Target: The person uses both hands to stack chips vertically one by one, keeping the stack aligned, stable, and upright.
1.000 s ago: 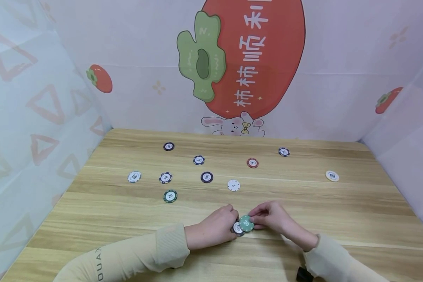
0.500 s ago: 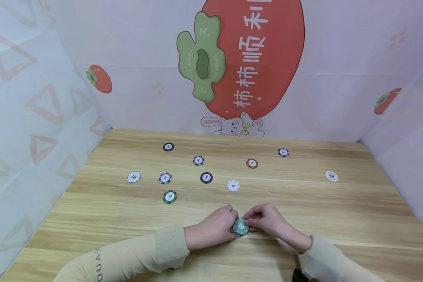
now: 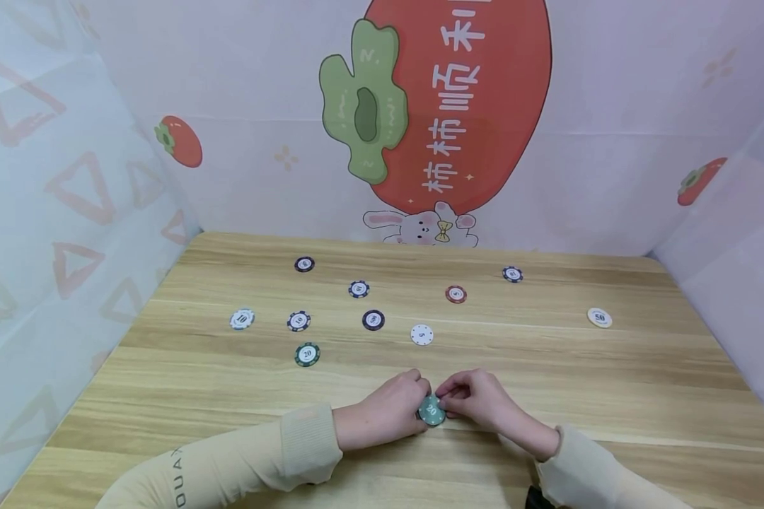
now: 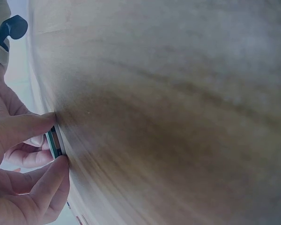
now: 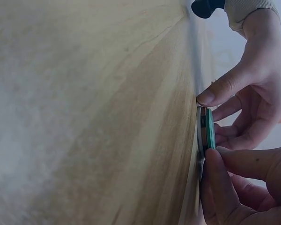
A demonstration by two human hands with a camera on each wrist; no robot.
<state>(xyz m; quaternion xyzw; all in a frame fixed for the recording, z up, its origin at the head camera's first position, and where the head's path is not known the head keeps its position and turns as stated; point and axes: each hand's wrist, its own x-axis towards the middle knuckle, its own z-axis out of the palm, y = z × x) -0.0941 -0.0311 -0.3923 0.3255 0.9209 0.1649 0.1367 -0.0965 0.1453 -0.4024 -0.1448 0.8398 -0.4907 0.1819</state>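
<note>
Chip stack gripped from two sides

We find the stack on the table, a green 20 chip uppermost. The left hand pinches the stack's edges between thumb and fingers; the right hand pinches the opposite rim, fingertips close together.

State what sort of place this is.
Likely a screened-off tabletop work area, perhaps arranged for filming: a wood-grain table bears scattered numbered chips, and a pale backdrop printed with a large red fruit stands behind it.
</note>
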